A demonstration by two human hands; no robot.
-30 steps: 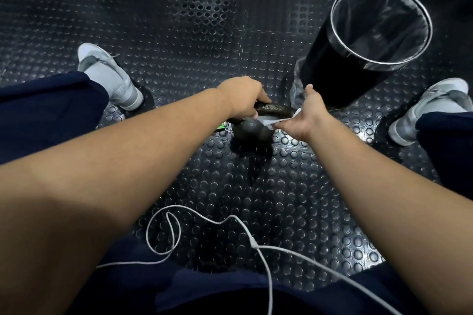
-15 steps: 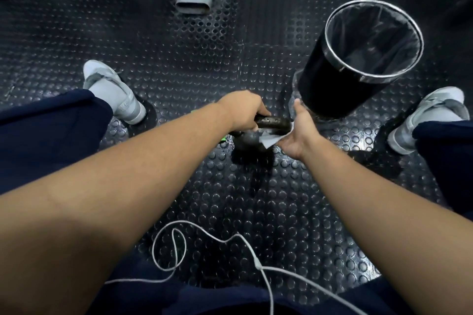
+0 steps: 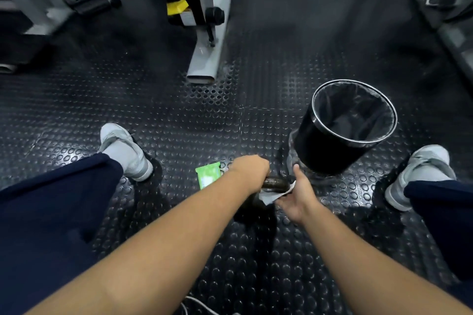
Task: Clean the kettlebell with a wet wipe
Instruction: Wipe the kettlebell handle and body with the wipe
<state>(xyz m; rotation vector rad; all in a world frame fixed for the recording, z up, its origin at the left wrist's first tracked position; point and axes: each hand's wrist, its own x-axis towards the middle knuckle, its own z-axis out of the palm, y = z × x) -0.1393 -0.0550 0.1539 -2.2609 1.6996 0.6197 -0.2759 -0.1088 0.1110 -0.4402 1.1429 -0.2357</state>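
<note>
On my feed, the left shoe stands on the studded rubber floor at the left. A green wipes pack lies flat just left of the left hand. That hand's fingers are curled round the handle of the kettlebell, which sits on the floor near the middle, between my 2 forearms. The white wet wipe is draped against the kettlebell below the handle. The right hand holds the wipe there, with its fingers tucked under the wipe and its thumb raised. I cannot tell how tightly they pinch. A black bin with a liner stands just beyond that hand, and the right shoe is at the far right.
</note>
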